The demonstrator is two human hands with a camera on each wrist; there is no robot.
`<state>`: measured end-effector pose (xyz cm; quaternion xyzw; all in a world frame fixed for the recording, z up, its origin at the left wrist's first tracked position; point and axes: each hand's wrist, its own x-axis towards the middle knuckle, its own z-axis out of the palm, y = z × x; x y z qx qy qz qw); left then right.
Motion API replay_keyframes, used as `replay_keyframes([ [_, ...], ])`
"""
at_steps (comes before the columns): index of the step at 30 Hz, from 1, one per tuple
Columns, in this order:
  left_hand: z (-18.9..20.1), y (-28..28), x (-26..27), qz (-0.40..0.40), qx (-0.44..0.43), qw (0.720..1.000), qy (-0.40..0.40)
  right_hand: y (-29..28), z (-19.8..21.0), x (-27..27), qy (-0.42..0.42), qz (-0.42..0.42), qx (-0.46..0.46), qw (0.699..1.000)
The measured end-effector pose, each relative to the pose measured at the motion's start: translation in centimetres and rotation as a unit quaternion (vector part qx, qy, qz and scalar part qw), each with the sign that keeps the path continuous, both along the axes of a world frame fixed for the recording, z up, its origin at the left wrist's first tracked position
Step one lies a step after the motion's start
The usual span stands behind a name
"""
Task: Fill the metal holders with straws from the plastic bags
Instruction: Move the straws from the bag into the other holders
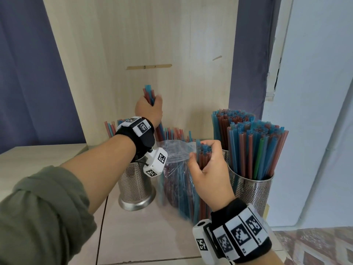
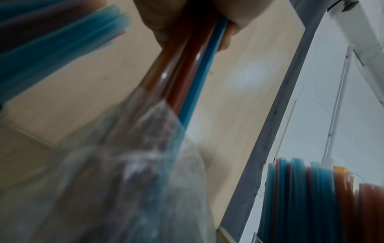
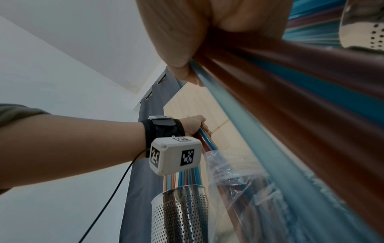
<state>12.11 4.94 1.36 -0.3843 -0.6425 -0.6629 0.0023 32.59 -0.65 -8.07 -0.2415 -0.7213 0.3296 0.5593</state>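
My left hand (image 1: 150, 109) is raised in front of the wooden panel and grips a small bunch of blue and red straws (image 1: 148, 93); their lower ends run down into the clear plastic bag (image 1: 175, 150). The same bunch (image 2: 187, 65) shows in the left wrist view, held by curled fingers (image 2: 166, 21). My right hand (image 1: 207, 165) grips another bunch of straws (image 1: 203, 150) at the bag's mouth, seen close up as red and blue straws (image 3: 290, 106). A perforated metal holder (image 1: 134, 186) stands left of the bag, partly filled with straws.
Two more metal holders (image 1: 254, 188) packed with blue, red and a green straw stand at the right, against a white wall. A light wooden panel (image 1: 152, 44) rises behind, with dark blue curtain on both sides. All stands on a pale wooden counter (image 1: 143, 236).
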Motion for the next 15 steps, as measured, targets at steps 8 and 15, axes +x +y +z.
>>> replay_keyframes([
  [8,3.8,-1.8,-0.7,0.030,0.116,0.993,0.007,-0.3,0.3,-0.4,-0.014,-0.001,-0.008,1.000],
  [15,9.0,-5.8,-2.0,0.055,0.223,0.973,0.004,-0.3,0.0,-0.8,-0.021,-0.002,-0.011,1.000],
])
